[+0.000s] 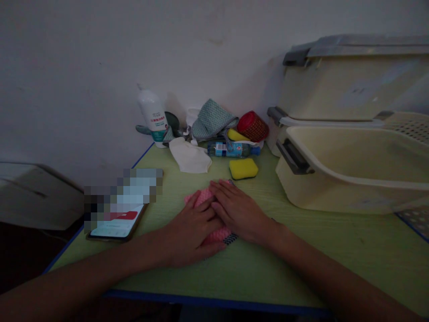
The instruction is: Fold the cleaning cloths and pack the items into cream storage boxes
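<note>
A folded pink cloth (218,234) with a black-and-white checked edge lies on the green table. My left hand (192,230) rests flat on it, fingers stretched and thumb apart. From the other side my right hand (243,212) lies across the cloth's far part, its fingers extended and touching the left hand's fingertips. Neither hand grips anything. Just beyond the hands sits a yellow sponge (243,169) with a dark underside. Much of the cloth is hidden under my palms and fingers.
A phone (142,185) with a lit screen lies at left. Behind are a white bottle (152,114), a white cloth (190,156), a grey-green cloth (212,120), a clear bottle (229,149) lying down and a red mesh roll (253,126). Cream bins (321,192) stand at right.
</note>
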A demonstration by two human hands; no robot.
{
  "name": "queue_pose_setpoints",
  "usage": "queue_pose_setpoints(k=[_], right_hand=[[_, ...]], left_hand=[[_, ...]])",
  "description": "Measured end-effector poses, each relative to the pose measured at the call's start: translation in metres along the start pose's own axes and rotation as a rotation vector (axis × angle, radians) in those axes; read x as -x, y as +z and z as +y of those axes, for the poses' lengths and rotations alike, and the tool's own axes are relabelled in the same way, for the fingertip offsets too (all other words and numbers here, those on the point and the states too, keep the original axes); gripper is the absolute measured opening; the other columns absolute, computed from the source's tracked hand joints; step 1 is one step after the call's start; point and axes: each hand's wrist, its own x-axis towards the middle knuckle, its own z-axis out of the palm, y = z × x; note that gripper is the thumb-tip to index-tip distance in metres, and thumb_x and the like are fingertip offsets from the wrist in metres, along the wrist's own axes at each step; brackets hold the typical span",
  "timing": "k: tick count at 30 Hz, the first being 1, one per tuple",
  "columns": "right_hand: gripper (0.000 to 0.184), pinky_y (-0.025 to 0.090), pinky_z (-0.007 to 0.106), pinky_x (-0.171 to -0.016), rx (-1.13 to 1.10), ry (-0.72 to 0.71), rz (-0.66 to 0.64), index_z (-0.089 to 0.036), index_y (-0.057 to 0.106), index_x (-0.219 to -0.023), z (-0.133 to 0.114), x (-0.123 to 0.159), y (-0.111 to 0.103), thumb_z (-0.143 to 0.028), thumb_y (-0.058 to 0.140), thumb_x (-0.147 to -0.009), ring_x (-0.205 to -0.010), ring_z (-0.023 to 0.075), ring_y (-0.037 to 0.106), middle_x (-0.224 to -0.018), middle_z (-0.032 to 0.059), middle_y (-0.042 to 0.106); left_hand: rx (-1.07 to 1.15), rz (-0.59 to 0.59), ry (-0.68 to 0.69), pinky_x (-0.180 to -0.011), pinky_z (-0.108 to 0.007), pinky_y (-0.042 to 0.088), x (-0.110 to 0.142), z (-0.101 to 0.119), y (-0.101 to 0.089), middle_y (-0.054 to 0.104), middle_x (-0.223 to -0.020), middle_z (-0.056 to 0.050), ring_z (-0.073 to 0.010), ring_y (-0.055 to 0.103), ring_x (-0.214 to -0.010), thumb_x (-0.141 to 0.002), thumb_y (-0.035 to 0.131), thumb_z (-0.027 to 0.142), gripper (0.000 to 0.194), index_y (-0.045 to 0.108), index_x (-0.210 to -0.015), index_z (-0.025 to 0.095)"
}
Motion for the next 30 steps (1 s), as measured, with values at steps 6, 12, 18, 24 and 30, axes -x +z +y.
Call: queue_pose_setpoints(k=[6, 12, 18, 24, 30], right_hand=[[0.052, 0.025, 0.041, -0.11, 0.035, 0.057, -0.041, 0.001, 0.039, -0.132, 0.002, 0.002, -0.001, -0.033, 0.029, -0.095, -0.133, 0.0256, 0.028, -0.141, 0.0196, 0.036], [0.054, 0.026, 0.043, -0.109, 0.028, 0.065, -0.031, 0.0, 0.039, -0.133, 0.002, 0.001, 0.001, -0.035, 0.026, -0.095, -0.133, 0.0259, 0.028, -0.142, 0.0207, 0.034], [0.062, 0.027, 0.045, -0.107, 0.02, 0.051, -0.041, 0.004, 0.037, -0.132, 0.005, 0.004, -0.003, -0.043, 0.031, -0.093, -0.133, 0.0286, 0.027, -0.141, 0.0242, 0.033], [0.079, 0.025, 0.048, -0.108, -0.011, -0.009, -0.183, 0.004, 0.027, -0.137, 0.015, 0.009, -0.019, -0.057, 0.037, -0.087, -0.134, 0.0307, 0.023, -0.143, 0.0268, 0.026], [0.101, 0.018, 0.051, -0.109, -0.005, 0.002, -0.362, 0.004, 0.014, -0.141, 0.024, 0.009, -0.027, -0.06, 0.056, -0.075, -0.136, 0.0335, 0.014, -0.145, 0.0285, 0.015]], left_hand=[[-0.031, -0.022, -0.057, -0.103, -0.066, 0.002, 0.003, 0.005, -0.001, 0.047, -0.133, -0.008, -0.0303, 0.028, -0.131, -0.089, 0.041, 0.039, 0.042, 0.042, -0.129, 0.025], [-0.041, -0.044, -0.094, -0.1, -0.07, 0.003, 0.005, 0.008, -0.001, 0.047, -0.134, -0.009, -0.0331, 0.024, -0.133, -0.09, 0.039, 0.039, 0.042, 0.041, -0.13, 0.027], [-0.023, -0.08, -0.065, -0.101, -0.069, 0.006, 0.005, 0.004, -0.004, 0.033, -0.145, -0.007, -0.0323, 0.022, -0.135, -0.092, 0.036, 0.04, 0.041, 0.04, -0.131, 0.029], [-0.052, -0.168, -0.06, -0.098, -0.071, 0.01, 0.002, 0.003, -0.009, 0.006, -0.151, -0.012, -0.0332, 0.003, -0.138, -0.092, 0.033, 0.046, 0.051, 0.025, -0.139, 0.03], [-0.06, -0.171, -0.002, -0.105, -0.062, 0.008, 0.004, -0.008, -0.014, 0.01, -0.152, -0.007, -0.0289, 0.005, -0.139, -0.091, 0.031, 0.051, 0.058, 0.013, -0.142, 0.03]])
